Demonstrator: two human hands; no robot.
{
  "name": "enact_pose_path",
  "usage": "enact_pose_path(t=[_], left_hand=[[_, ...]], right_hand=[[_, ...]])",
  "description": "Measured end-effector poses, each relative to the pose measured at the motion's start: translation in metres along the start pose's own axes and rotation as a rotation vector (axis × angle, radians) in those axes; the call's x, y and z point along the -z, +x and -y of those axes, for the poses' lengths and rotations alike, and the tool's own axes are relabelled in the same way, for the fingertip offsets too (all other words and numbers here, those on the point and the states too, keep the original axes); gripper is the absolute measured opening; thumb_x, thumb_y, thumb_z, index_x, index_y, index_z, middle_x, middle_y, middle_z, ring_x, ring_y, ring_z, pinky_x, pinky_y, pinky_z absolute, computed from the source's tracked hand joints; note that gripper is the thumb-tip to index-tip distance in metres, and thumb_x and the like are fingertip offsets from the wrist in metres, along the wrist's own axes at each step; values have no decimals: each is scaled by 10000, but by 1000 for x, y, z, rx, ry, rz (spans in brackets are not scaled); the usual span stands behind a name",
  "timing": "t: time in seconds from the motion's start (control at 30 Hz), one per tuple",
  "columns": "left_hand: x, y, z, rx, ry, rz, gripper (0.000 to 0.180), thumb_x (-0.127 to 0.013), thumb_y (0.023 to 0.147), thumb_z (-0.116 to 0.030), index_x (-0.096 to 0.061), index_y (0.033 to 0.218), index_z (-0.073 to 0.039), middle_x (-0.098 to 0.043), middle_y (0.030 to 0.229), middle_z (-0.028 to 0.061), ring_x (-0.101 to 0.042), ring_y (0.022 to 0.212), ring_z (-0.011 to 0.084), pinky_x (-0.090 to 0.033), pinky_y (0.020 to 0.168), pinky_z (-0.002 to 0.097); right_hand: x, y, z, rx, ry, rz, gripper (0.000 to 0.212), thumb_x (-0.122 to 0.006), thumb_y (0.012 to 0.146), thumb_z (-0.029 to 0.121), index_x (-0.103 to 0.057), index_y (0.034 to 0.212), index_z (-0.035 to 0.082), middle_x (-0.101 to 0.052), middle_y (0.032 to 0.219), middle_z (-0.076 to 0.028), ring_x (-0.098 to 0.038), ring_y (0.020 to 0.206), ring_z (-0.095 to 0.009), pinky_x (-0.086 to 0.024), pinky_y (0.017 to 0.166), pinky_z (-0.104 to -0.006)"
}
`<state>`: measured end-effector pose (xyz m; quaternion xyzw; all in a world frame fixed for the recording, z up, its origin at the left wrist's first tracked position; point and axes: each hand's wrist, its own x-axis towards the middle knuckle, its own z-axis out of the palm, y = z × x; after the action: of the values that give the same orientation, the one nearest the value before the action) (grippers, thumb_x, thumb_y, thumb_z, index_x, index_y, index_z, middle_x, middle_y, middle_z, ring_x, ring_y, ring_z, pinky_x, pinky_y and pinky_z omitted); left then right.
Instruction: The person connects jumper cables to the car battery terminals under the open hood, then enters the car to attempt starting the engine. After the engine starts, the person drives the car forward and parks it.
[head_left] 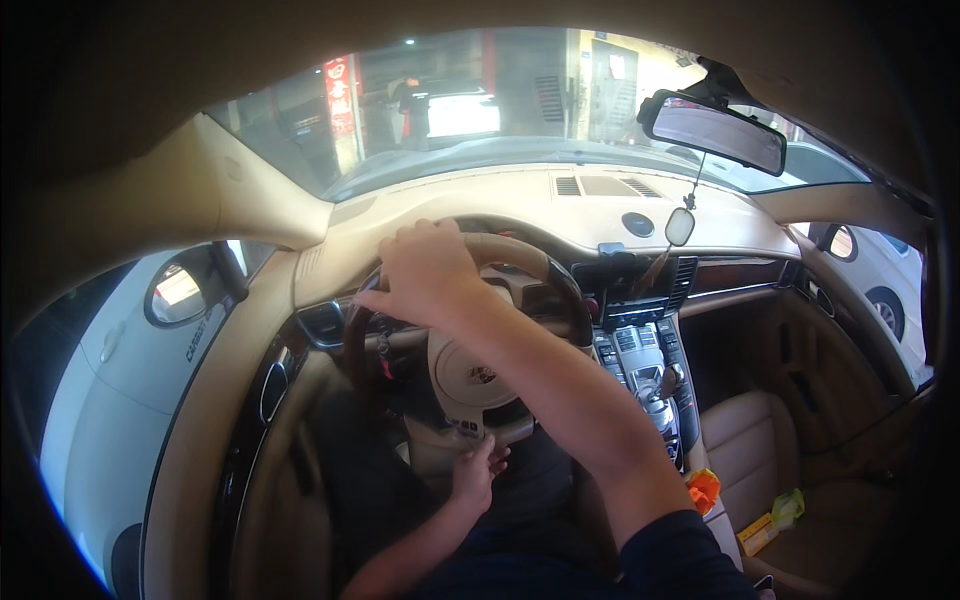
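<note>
My right arm crosses over the front of the steering wheel (pixel 590 318). At the upper left of its rim, my right hand (pixel 425 272) is closed, fingers over the top and thumb pointing left. Down at the lower middle of the wheel, my left hand (pixel 477 476) has its thumb up and its fingers curled against the bottom part. The beige hub (pixel 470 375) with a dark emblem shows between my arm and the left spoke. My right forearm hides part of the rim and the instruments behind it.
A rear-view mirror (pixel 715 130) has a pendant (pixel 680 227) hanging below it. The centre console (pixel 640 365) runs down to the right, near an orange item (pixel 703 490). A yellow packet (pixel 758 533) lies on the passenger seat (pixel 750 440). White cars (pixel 120 370) stand close on both sides.
</note>
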<state>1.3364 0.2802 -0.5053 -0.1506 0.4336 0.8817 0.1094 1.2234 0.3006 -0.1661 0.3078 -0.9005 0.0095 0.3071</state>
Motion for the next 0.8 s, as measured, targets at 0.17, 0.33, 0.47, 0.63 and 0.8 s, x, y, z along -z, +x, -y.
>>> enact_pose_path(t=[0.17, 0.33, 0.47, 0.63, 0.8], left_hand=[[7, -2, -7, -125, 38, -152, 221, -721, 1073, -269, -696, 1104, -52, -739, 1050, 50, -731, 944, 154, -562, 745, 295], [18, 7, -19, -411, -16, -302, 317, -709, 1060, -129, -612, 1347, -36, -685, 1196, 88, -680, 1018, 180, -575, 843, 332], [27, 9, -61, -616, 21, -305, 415, -661, 1068, -35, -539, 1464, -19, -658, 1295, 95, -653, 1099, 200, -554, 973, 381], [29, -11, -159, -839, 410, -239, 488, -622, 1030, 47, -521, 1508, 54, -678, 1322, 164, -675, 1162, 235, -548, 1008, 377], [-42, -8, -266, -1193, 808, -129, 526, -691, 977, -121, -587, 1459, 61, -700, 1332, 190, -693, 1185, 321, -522, 1058, 431]], right_hand=[[9, -8, -16, -94, 75, -4, 623, -694, 944, 690, -774, 1040, 79, -749, 1047, -121, -692, 1091, -309, -487, 989, -454], [19, -34, -47, -263, 206, -117, 571, -713, 960, 634, -766, 998, 66, -746, 1042, -139, -696, 1087, -334, -501, 989, -486], [15, -71, -80, -479, 316, -207, 582, -698, 985, 611, -742, 1049, 33, -748, 1022, -163, -714, 1040, -351, -524, 954, -494], [-21, -155, -109, -797, 626, -385, 550, -689, 1025, 544, -667, 971, -3, -733, 812, -149, -736, 798, -335, -565, 779, -433], [-124, -245, -71, -1224, 1084, -645, 438, -503, 1159, 453, -604, 1055, 40, -605, 810, -33, -581, 683, -127, -491, 632, -326]])
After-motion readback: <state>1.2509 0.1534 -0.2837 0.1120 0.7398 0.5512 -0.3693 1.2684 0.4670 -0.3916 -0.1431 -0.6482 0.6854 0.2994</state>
